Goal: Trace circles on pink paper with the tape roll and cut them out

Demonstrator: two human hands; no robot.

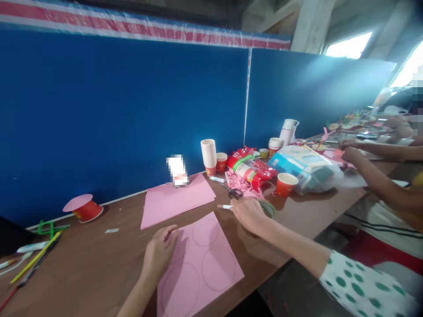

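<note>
A pink sheet [211, 251] with several drawn circles lies on the brown table. My left hand [160, 251] rests at its left edge, fingers loosely bent with a small gap between thumb and forefinger, holding nothing visible. My right hand [249, 215] is lowered to the table beyond the sheet's right corner, fingers curled and mostly hidden. A white pen with a brownish end [226, 207] sticks out beside its fingertips; whether they grip it is unclear. A greenish roll of tape [269, 208] shows just behind that hand. Dark-handled scissors [235, 193] lie close by.
More pink paper [175, 200] lies behind, by the blue partition [125, 105]. Stacked paper cups [209, 154], a red packet [253, 169], an orange cup [286, 184] and a plastic bag [307, 169] stand rightward. Pens [36, 257] lie left. Another person's arms [380, 176] reach in.
</note>
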